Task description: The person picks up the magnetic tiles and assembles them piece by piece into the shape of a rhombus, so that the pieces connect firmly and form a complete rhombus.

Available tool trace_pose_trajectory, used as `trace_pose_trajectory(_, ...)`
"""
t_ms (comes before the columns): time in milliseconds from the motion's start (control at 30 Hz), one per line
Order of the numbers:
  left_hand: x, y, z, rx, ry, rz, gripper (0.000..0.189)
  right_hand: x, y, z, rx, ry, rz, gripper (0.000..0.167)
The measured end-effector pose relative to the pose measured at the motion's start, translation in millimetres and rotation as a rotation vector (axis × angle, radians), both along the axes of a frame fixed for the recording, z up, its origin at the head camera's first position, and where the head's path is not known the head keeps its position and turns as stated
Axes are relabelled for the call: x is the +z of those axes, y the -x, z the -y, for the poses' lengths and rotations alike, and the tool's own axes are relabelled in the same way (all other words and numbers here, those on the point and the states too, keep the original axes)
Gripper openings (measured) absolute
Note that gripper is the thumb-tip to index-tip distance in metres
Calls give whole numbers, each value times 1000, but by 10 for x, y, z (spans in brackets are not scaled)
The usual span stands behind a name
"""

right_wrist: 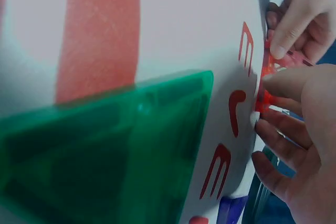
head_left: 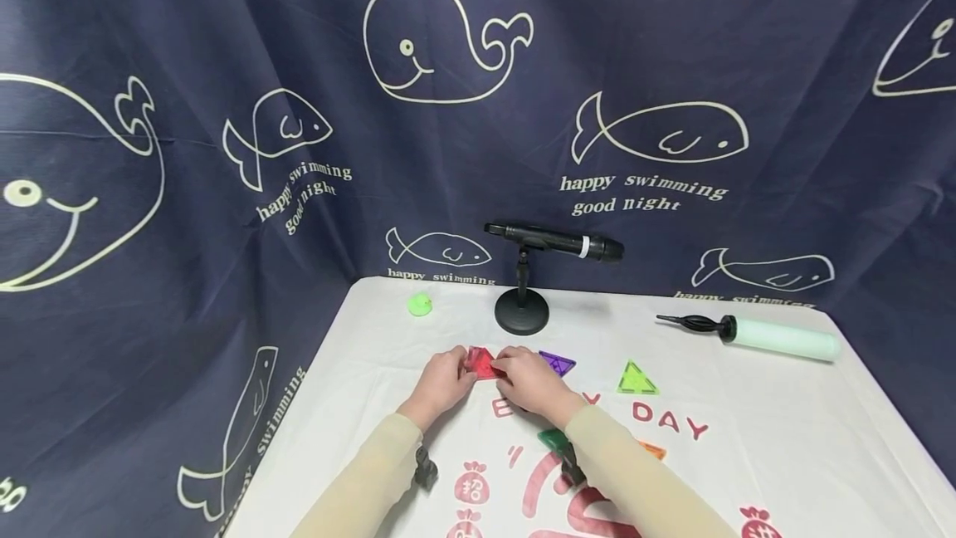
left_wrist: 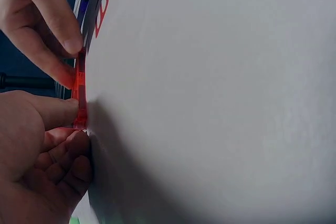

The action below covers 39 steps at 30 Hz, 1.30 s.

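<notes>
Both hands meet over the red translucent magnetic tiles (head_left: 483, 362) on the white cloth, just in front of the microphone stand. My left hand (head_left: 444, 380) pinches their left end between thumb and fingers. On the right end, my right hand (head_left: 532, 380) has its thumb on the near side and its fingers behind. From the left wrist view, the red tile edge (left_wrist: 81, 90) lies low, close to the cloth. A purple triangular tile (head_left: 558, 363) lies just right of the right hand. Under the right forearm, a dark green tile (right_wrist: 121, 150) is partly covered in the head view.
A yellow-green triangular tile (head_left: 637, 379) and an orange tile (head_left: 654, 450), partly hidden by the sleeve, lie to the right. Farther back are a black microphone (head_left: 556, 240) on its stand (head_left: 522, 311), a small green toy duck (head_left: 420, 304) and a hand pump (head_left: 780, 338).
</notes>
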<state>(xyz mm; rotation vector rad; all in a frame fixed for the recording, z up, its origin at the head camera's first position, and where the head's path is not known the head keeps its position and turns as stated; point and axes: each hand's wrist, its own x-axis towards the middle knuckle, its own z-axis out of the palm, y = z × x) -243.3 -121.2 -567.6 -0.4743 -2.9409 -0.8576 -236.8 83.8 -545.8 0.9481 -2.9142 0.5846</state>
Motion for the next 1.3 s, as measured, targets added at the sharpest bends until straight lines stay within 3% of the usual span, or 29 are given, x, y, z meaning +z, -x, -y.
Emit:
trace_pose_trajectory(400, 71, -28, 2, 9, -6, 38, 18, 2, 3, -200, 58, 8, 47, 41)
trace_pose_trajectory(667, 40, -10, 8, 17, -1, 56, 18, 50, 62, -413, -1, -6, 81, 45)
trace_pose_trajectory(867, 43, 1, 6, 9, -18, 52, 18, 54, 111, -677, -49, 5, 56, 48)
trace_pose_trajectory(1300, 40, 3, -2, 7, -22, 48, 17, -35, 122, -1077, -85, -44, 62, 46)
